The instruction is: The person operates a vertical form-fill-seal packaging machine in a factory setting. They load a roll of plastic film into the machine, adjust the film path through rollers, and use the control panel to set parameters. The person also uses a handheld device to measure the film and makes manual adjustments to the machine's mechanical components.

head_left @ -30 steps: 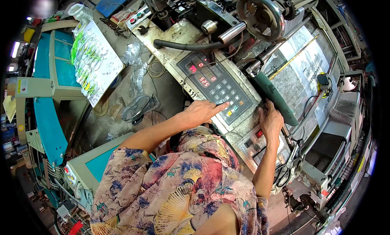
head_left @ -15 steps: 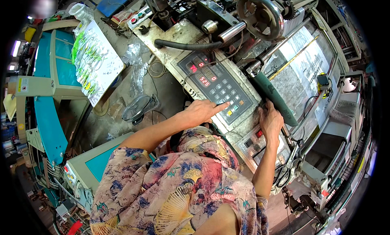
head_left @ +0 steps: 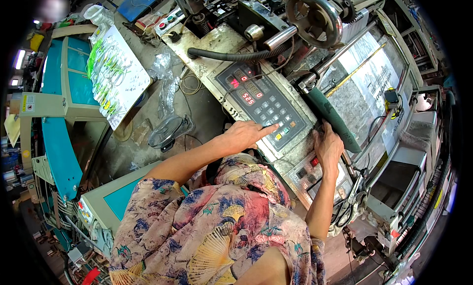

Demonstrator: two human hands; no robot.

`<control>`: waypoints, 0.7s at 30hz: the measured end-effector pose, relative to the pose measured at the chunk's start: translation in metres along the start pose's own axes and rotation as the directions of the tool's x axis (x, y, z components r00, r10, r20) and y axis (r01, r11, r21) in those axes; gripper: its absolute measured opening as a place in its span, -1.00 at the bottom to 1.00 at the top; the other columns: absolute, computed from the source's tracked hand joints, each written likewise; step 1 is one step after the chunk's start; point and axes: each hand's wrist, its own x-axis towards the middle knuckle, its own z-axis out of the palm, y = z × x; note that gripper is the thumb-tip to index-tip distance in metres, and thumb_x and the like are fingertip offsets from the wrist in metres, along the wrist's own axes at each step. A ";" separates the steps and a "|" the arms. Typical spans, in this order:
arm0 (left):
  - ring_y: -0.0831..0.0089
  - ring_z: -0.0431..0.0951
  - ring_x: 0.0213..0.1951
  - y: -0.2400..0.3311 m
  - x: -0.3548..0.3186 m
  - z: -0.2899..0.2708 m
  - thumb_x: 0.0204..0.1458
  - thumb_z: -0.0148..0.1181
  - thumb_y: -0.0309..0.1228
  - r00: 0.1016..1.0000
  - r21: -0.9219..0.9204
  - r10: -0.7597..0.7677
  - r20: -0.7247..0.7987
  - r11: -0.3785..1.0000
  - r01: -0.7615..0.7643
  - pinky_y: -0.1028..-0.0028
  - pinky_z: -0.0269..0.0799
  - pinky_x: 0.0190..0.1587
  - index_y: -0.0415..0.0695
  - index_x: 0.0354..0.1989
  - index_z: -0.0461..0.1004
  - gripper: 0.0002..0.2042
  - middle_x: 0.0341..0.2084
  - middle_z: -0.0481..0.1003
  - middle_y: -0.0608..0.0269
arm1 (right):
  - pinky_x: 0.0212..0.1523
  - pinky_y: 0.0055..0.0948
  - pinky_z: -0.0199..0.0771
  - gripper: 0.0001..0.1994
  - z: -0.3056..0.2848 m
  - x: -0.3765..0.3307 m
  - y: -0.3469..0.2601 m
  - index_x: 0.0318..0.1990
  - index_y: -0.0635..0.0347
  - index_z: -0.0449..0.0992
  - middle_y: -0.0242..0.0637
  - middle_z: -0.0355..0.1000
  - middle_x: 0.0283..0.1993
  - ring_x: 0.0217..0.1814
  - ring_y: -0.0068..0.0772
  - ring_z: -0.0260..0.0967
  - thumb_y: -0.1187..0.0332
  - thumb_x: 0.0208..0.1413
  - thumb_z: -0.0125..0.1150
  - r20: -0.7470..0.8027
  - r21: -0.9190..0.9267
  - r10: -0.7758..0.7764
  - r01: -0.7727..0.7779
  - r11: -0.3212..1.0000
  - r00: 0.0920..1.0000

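The left hand (head_left: 245, 135) lies flat over the dark keypad panel (head_left: 261, 105) of the machine, forefinger stretched out with its tip on a key near the panel's lower right edge and the other fingers loosely curled; it grips nothing. The right hand (head_left: 328, 148) rests open, fingers spread, at the lower end of the long green roller (head_left: 331, 118) that runs diagonally just right of the panel, pressing on it rather than closing around it. Red number displays glow in the panel's upper half, and a few coloured keys sit by the fingertip. Below the right hand a small grey switch box (head_left: 315, 174) carries a red button. Left of the machine, a white sheet printed in green (head_left: 114, 75) lies tilted on a teal cabinet (head_left: 69, 83), which bears a small yellow warning label (head_left: 27, 103). A small fan (head_left: 169, 132) stands on the bare concrete floor between cabinet and machine. A large handwheel (head_left: 315, 11) sits above the panel.
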 end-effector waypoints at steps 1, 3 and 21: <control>0.27 0.52 -0.32 0.000 0.000 0.000 -0.18 0.41 -0.30 1.000 0.001 0.000 0.000 1.000 0.000 0.36 0.47 -0.31 0.08 0.42 -0.01 -0.07 -0.42 0.46 0.21 | -0.08 -0.18 0.46 -0.54 0.000 0.000 -0.001 0.11 0.20 0.44 -0.02 0.55 -0.14 -0.09 0.07 0.49 0.33 0.01 0.26 0.006 0.001 0.007 -0.007 1.000 1.000; 0.27 0.52 -0.32 -0.001 0.000 0.001 -0.18 0.41 -0.30 1.000 -0.003 0.002 -0.005 1.000 -0.002 0.36 0.47 -0.31 0.09 0.42 -0.01 -0.07 -0.42 0.46 0.21 | -0.08 -0.18 0.45 -0.54 0.001 0.000 0.001 0.11 0.20 0.44 -0.02 0.54 -0.14 -0.08 0.07 0.49 0.33 0.01 0.26 -0.011 0.002 -0.011 0.011 1.000 1.000; 0.29 0.51 -0.33 -0.002 0.000 0.002 -0.18 0.41 -0.29 1.000 -0.008 0.007 -0.012 1.000 -0.007 0.37 0.46 -0.32 0.09 0.42 -0.01 -0.06 -0.44 0.45 0.23 | -0.07 -0.10 0.45 -0.53 0.005 0.000 0.002 0.14 0.16 0.43 0.11 0.51 -0.13 -0.09 0.16 0.46 0.27 0.04 0.28 -0.008 0.007 -0.008 0.008 1.000 1.000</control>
